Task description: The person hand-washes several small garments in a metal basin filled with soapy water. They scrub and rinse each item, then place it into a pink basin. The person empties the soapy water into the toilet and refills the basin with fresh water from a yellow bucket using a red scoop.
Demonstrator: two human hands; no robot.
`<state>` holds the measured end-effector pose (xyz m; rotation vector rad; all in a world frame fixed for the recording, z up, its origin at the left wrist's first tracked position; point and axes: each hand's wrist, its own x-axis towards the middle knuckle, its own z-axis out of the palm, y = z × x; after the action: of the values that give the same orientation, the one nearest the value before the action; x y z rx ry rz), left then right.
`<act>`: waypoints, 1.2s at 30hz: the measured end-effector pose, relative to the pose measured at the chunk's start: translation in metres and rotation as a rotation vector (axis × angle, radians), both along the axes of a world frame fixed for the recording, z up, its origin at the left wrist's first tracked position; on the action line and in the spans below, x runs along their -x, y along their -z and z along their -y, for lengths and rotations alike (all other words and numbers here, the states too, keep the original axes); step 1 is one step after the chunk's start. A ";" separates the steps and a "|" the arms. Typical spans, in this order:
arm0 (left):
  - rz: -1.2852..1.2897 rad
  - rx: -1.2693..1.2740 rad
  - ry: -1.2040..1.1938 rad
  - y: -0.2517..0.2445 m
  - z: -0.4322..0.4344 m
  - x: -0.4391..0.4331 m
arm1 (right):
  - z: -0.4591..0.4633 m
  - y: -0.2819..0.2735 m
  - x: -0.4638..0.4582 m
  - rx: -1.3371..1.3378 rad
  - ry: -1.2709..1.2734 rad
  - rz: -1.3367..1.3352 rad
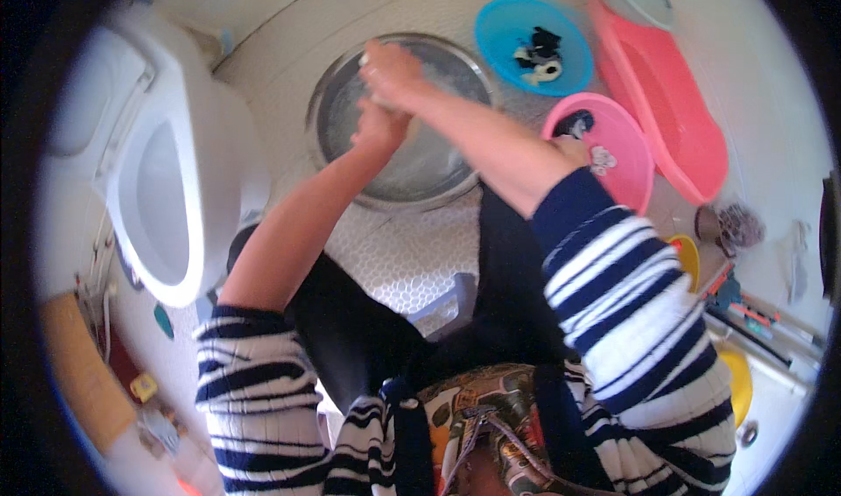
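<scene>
Over a round metal basin [420, 190] of cloudy water, my two hands press together. My right hand [394, 76] lies on top, with a small whitish bit showing at its fingers. Below it, my left hand [383, 123] is partly covered, its fingers curled. Whether anything is held between the palms cannot be told. Right of the metal basin, a blue plastic basin [493, 33] holds small black and white cloth items [545, 53]. Nearer my right forearm, a pink basin [631, 148] holds dark and white cloth pieces.
A long coral-pink plastic tub [683, 115] leans by the right wall. At left stands a white ceramic fixture [161, 200]. My black-trousered legs flank the textured floor [420, 233]. Long-handled tools [749, 312] lie at the lower right, near yellow containers.
</scene>
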<state>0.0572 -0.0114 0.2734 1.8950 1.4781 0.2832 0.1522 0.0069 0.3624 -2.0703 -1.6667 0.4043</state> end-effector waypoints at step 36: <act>-0.030 -0.081 0.306 -0.026 0.029 0.175 | 0.241 0.111 -0.308 0.844 -0.194 0.303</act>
<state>-0.1181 -0.0405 0.2993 2.1647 1.1882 0.1740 0.4605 -0.2344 0.2513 -2.6505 -2.1273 1.0497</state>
